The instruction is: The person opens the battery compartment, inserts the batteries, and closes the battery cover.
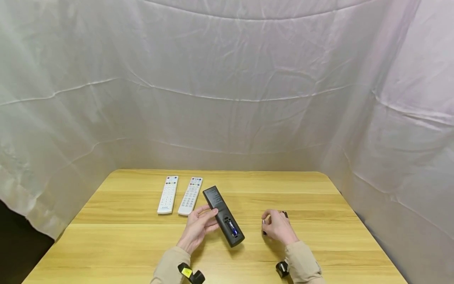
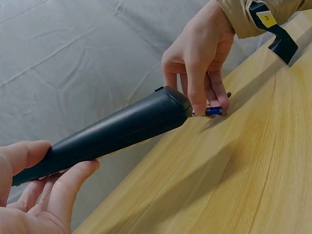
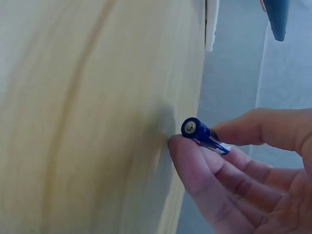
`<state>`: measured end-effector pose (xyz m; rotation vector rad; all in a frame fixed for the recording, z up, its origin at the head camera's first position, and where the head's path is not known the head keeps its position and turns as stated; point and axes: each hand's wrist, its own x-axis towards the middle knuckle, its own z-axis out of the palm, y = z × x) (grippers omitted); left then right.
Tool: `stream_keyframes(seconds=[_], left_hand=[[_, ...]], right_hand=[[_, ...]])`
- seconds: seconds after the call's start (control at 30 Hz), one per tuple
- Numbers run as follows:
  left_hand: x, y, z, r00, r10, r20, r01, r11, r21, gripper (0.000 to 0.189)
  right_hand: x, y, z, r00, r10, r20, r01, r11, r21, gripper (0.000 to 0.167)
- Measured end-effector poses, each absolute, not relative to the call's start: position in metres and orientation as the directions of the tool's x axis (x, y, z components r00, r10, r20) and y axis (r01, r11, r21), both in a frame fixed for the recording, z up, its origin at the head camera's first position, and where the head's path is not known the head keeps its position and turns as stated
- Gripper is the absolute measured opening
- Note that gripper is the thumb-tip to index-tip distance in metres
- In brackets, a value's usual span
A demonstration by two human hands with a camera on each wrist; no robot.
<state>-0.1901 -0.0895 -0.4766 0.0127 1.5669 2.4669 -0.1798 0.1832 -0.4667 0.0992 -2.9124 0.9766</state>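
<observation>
My left hand [image 1: 199, 227] grips a black remote control [image 1: 219, 209] with its back turned up, thumb on top and fingers beneath. Its battery compartment is uncovered, and a blue battery [image 1: 232, 228] lies inside. To the right, my right hand [image 1: 278, 228] pinches another blue battery [image 3: 207, 136] between thumb and fingers, low over the table. The metal end of this battery shows in the right wrist view. A small dark piece [image 1: 285, 214] lies just beyond the right hand, mostly hidden by it; I cannot tell its kind.
Two white remote controls [image 1: 168, 195] lie buttons up, side by side, on the wooden table [image 1: 117, 244], left of the black one. Pale grey cloth [image 1: 227, 118] hangs behind the table and along both sides.
</observation>
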Motion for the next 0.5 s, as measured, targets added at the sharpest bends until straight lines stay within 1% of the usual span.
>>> stream_keyframes(seconds=[0.13,0.37,0.47,0.5], left_hand=[[-0.1902,-0.0894,-0.4765,-0.977,0.186,-0.104,-0.174,-0.412,0.894,0.055],[-0.1913,-0.0892,-0.478,-0.977,0.18,-0.112,-0.178,-0.414,0.893,0.054],[-0.1918,-0.089,-0.4789,-0.978,0.174,-0.118,-0.182,-0.416,0.891,0.053],[-0.1919,-0.0889,-0.4791,-0.978,0.172,-0.119,-0.182,-0.417,0.89,0.053]], right_hand=[[-0.1794,0.1811,-0.4651,-0.992,-0.055,0.114,-0.117,0.746,-0.655,0.028],[-0.181,0.1813,-0.4651,-0.983,-0.087,0.161,-0.178,0.65,-0.739,0.029],[-0.181,0.1815,-0.4658,-0.964,-0.107,0.242,-0.256,0.617,-0.744,0.029],[-0.1813,0.1817,-0.4667,-0.947,-0.122,0.296,-0.305,0.623,-0.72,0.027]])
